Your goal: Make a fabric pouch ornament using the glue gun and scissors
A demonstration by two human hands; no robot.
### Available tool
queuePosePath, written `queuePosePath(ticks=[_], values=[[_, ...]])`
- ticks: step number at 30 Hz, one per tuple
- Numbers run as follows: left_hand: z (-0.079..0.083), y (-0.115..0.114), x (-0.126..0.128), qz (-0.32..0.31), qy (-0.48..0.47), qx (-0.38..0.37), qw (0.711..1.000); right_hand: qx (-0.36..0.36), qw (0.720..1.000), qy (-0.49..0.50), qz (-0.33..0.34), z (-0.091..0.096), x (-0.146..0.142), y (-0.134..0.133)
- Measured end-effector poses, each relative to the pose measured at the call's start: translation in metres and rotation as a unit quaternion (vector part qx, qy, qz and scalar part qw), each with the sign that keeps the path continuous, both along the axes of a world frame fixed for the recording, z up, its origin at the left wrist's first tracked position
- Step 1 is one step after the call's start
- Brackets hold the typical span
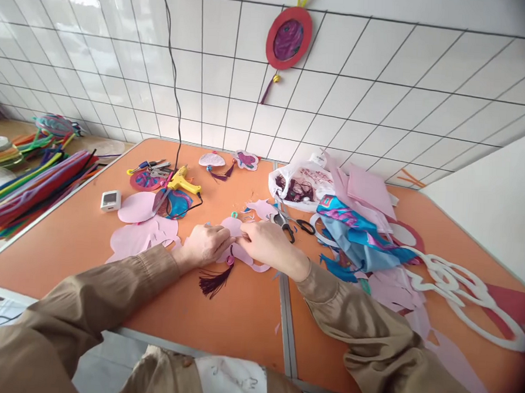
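A pink scalloped felt piece (240,254) lies on the orange table under both of my hands. My left hand (205,244) presses on its left side with curled fingers. My right hand (269,244) grips it from the right, its fingertips meeting those of the left near the middle; the fingertips are partly hidden. From the near edge of the piece hangs a dark purple tassel (215,282) with a pink bead (230,260). Just right of my right hand lie scissors (287,224) with black handles.
Left of my hands are pink felt cutouts (143,237), a yellow glue gun (184,181) with a cord and a small white device (111,200). To the right lie blue fabric (352,242), a plastic bag (307,181) and white foam rings (473,289). A red round ornament (271,38) hangs on the wall.
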State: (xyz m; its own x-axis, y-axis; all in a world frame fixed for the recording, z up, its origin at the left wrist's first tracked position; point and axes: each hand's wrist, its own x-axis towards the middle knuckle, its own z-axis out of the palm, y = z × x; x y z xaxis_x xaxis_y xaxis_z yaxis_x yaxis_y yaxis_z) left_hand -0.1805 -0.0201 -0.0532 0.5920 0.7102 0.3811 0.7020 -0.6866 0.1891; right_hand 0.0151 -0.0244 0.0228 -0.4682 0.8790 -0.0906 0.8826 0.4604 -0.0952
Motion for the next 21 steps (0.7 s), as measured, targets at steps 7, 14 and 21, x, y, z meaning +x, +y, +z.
queuePosePath(ticks=[7, 14, 21], values=[[-0.002, 0.003, -0.001, -0.009, -0.015, 0.017, 1.000, -0.002, 1.000, 0.008, -0.005, 0.005, -0.001, 0.003], [-0.007, 0.004, -0.001, -0.022, -0.017, 0.075, 0.997, -0.011, 1.000, 0.021, -0.001, -0.002, 0.002, 0.012], [-0.004, 0.001, 0.000, -0.057, -0.037, 0.122, 0.990, -0.020, 0.999, 0.027, -0.011, -0.008, 0.006, 0.019]])
